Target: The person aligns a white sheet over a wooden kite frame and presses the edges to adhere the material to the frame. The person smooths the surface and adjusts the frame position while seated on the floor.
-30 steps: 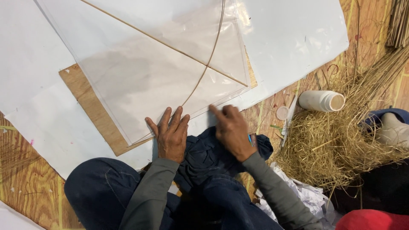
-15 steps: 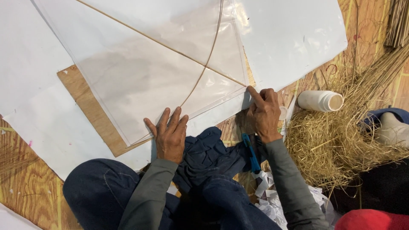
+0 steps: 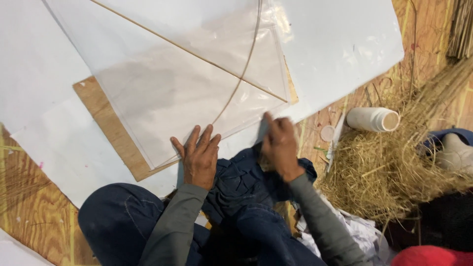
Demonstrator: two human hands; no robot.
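Observation:
A translucent plastic sheet [image 3: 167, 88] lies on a thin wooden board [image 3: 106, 123], with white paper [image 3: 335, 44] under both. A straight thin stick [image 3: 187, 49] and a curved one [image 3: 241, 79] cross on the sheet. My left hand [image 3: 199, 157] rests flat, fingers spread, on the sheet's near corner where the curved stick ends. My right hand [image 3: 280, 145] is motion-blurred at the sheet's near right edge, over my dark blue trouser leg. Its fingers are curled, and I cannot tell whether they hold anything.
A white plastic bottle [image 3: 372, 119] lies on its side to the right, its round cap [image 3: 327, 133] beside it. A pile of dry straw [image 3: 384, 172] covers the plywood floor on the right. Crumpled white paper [image 3: 354, 231] lies by my right knee.
My right hand went out to the sheet's right corner, then came back left and toward me along the near edge. My left hand has stayed pressed on the near corner.

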